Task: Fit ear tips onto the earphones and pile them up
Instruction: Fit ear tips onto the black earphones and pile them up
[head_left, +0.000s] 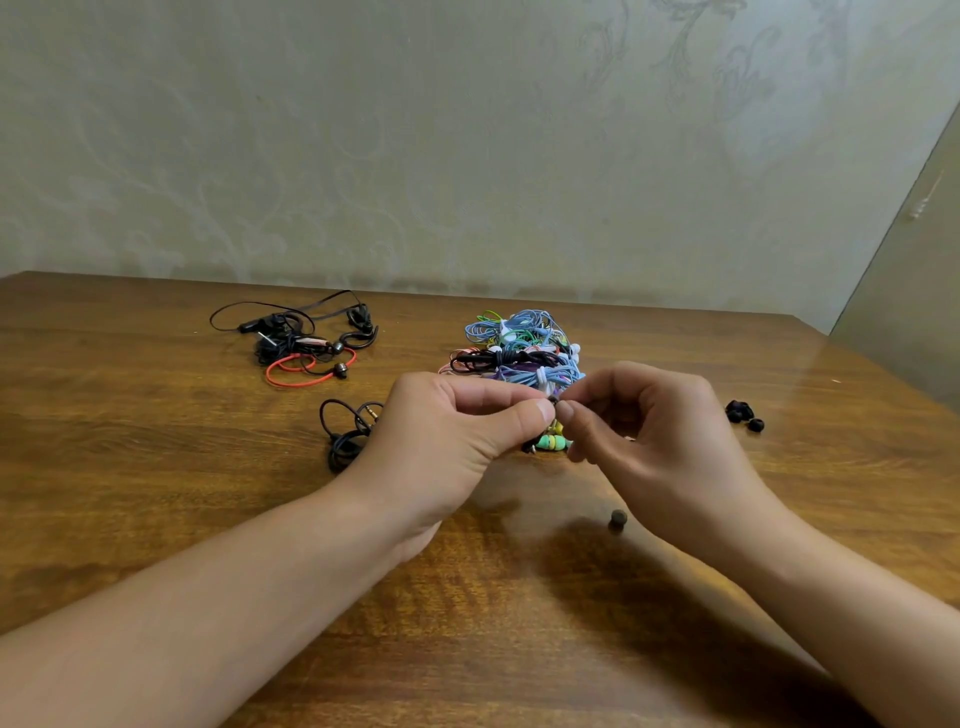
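We are pinching the earbud (551, 399) in our left hand (457, 436) while our right hand (644, 431) is pressing a black ear tip onto it — pushing squarely, twisting gently — before the bundled earphone pile (519, 348).

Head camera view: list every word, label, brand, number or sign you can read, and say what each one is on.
None can be read.
The earphones in the coloured pile and the black and red group show no legible marking; any print is too small to tell.
The loose ear tips and the wooden table carry no text.
The wall bears only a faint floral pattern.
The small dark part pinched between both hands' fingers shows no print.
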